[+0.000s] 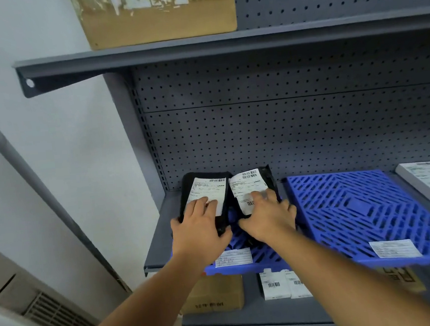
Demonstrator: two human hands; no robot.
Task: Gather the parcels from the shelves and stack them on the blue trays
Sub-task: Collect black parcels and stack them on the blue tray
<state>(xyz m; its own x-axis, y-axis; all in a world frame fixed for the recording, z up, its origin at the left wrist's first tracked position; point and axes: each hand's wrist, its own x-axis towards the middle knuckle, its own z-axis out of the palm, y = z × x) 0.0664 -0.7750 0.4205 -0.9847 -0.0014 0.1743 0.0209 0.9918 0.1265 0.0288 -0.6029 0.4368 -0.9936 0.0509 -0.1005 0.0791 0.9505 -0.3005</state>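
We see open room above the right blue tray (368, 209); a white parcel (429, 183) blocks the shelf's (158, 235) right end.

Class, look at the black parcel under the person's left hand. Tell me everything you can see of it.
The left black parcel is a soft, dark plastic mailer with a white printed label bearing a barcode. It lies flat on the left blue tray, on the grey shelf, its right edge against a second black parcel. The left hand rests on its near end, fingers on the label.
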